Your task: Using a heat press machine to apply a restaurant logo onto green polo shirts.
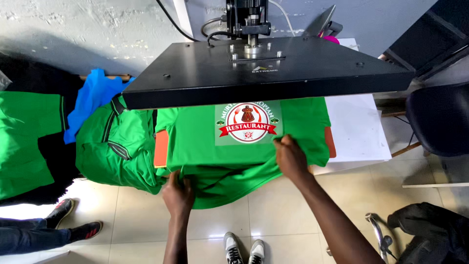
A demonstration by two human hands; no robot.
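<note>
Left hand point(178, 194) pinches the green shirt's point(205, 146) hem at the platen's front edge; right hand point(291, 157), fingers curled, grips fabric beside the round transfer point(248, 123). Raised black press plate point(264, 71) overhangs.

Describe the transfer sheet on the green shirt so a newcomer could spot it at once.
Start at the black heat press platen raised over the green shirt. Just below its front edge, the transfer sheet lies flat on the shirt, above the right hand. It is the only pale rectangle there, bearing a round red-and-white emblem.
</note>
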